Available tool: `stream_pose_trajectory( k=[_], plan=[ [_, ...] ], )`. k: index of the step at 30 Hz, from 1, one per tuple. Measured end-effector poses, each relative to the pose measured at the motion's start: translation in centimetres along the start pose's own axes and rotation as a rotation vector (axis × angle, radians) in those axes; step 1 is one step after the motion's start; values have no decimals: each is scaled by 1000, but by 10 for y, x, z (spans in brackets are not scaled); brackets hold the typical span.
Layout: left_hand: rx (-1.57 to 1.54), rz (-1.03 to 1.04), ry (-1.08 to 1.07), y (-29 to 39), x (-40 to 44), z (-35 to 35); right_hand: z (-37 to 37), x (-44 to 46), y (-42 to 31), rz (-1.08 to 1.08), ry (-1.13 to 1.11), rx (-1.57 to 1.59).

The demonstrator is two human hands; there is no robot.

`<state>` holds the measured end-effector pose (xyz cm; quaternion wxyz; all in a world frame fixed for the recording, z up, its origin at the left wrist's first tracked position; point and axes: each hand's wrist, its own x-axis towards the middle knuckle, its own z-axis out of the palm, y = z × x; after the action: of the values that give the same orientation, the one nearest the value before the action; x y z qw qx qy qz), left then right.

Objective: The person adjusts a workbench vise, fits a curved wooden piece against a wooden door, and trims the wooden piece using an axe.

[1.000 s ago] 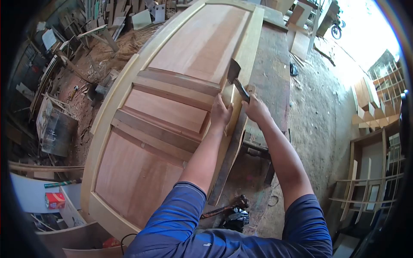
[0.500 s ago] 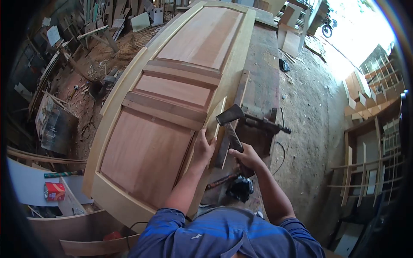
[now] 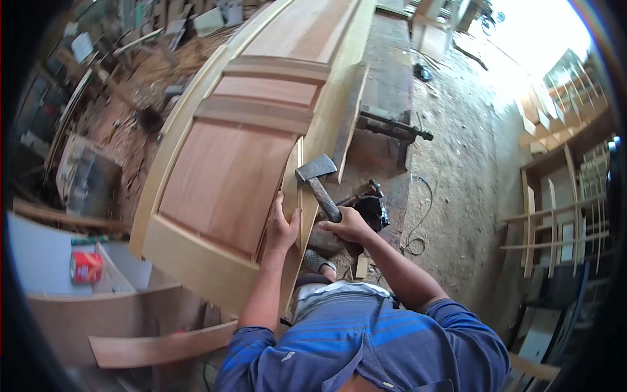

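Observation:
A large panelled wooden door (image 3: 320, 124) lies flat on a workbench (image 3: 385, 85). My left hand (image 3: 283, 225) is closed round a thin pale wood strip (image 3: 296, 160), which stands along the inner edge of the door's near right frame. In my right hand (image 3: 349, 227) is a hatchet (image 3: 323, 199), gripped by its dark handle. Its steel head (image 3: 316, 168) is up beside the strip, just right of my left hand; whether the two touch, I cannot tell.
A clamp (image 3: 398, 124) juts from the bench's right side, with a black plastic bag (image 3: 373, 208) nearer me. Wooden shelf frames (image 3: 555, 215) stand at the right. Offcuts and shavings litter the floor at left, and a curved board (image 3: 163, 342) lies at lower left.
Both hands, the strip and the hatchet have moved toward me and leftward along the door. The view has shifted too, and a foot now shows below the bench edge.

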<state>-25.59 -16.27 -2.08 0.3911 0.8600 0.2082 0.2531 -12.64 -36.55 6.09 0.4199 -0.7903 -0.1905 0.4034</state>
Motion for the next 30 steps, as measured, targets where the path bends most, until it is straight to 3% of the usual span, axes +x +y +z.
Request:
stream_pose_trajectory(
  k=[5,7,9,15,17,18,22,30],
  plan=[
    [3,-76,-111,19,-99,-44,62,-13,27,-204,269,-389],
    [64,-28,-157,6,-142,-48,80,-27,4,-76,300,-428],
    [137,12,-132,7,-180,-64,95,-31,0,-161,375,-412],
    [295,-13,-52,10,-242,-124,119,-33,-3,-75,292,-459],
    [394,-137,31,-21,-263,-145,124,-28,1,-78,350,-472],
    [438,-204,74,-36,-269,-155,126,-27,2,-79,377,-482],
    [497,-145,20,-47,-271,-199,136,-20,6,-38,440,-528],
    [592,-185,-205,-63,-262,-208,162,-26,-15,87,535,-530]
  ],
)
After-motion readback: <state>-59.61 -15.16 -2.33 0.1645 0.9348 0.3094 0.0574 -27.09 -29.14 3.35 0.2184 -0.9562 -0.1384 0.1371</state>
